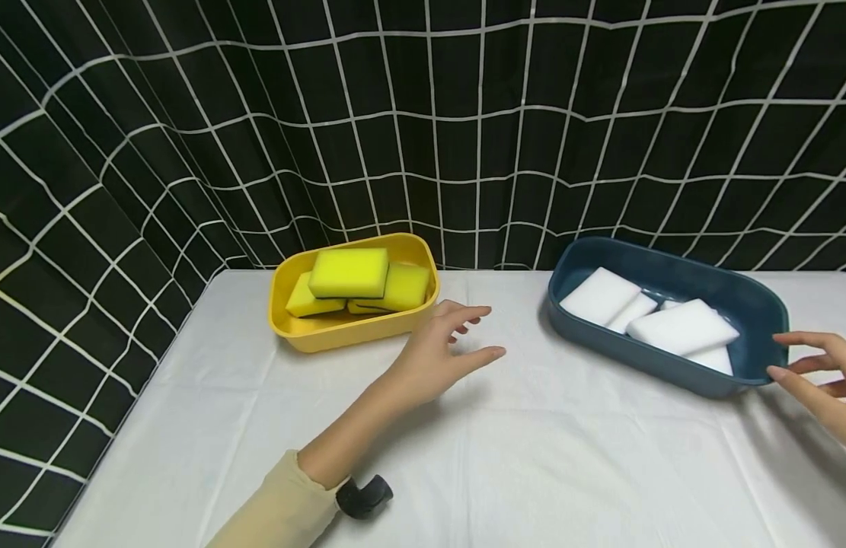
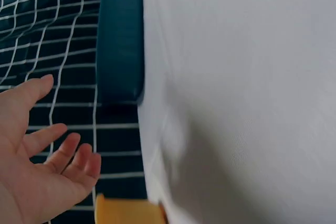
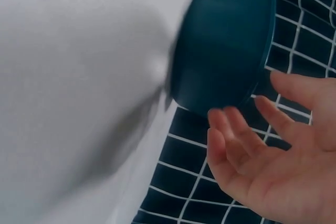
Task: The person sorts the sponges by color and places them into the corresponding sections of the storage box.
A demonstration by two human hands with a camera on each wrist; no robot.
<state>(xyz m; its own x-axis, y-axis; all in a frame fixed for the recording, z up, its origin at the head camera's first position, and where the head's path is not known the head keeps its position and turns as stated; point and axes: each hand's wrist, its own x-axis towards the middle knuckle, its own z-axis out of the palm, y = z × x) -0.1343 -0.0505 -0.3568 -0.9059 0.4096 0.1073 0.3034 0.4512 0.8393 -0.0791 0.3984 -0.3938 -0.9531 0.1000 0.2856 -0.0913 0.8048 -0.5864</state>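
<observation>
My left hand (image 1: 432,354) hovers beside the right end of a yellow bin (image 1: 340,332), its fingers loosely bent around nothing. Several yellow sponges (image 1: 349,272) with dark undersides lie piled in that bin. At the right edge of the head view, my right hand (image 1: 823,377) is at the end of a dark blue bin (image 1: 642,364), thumb and fingers spread by its rim. Whether the fingertips touch the rim I cannot tell. Inside the blue bin lie several white sponge blocks (image 1: 683,327). In the right wrist view, the hand holds nothing.
A white cloth (image 1: 532,457) covers the table. Behind and to the left hangs a black curtain (image 1: 457,137) with a white grid. A black strap piece (image 1: 364,497) sticks out at the left sleeve's cuff (image 1: 292,487).
</observation>
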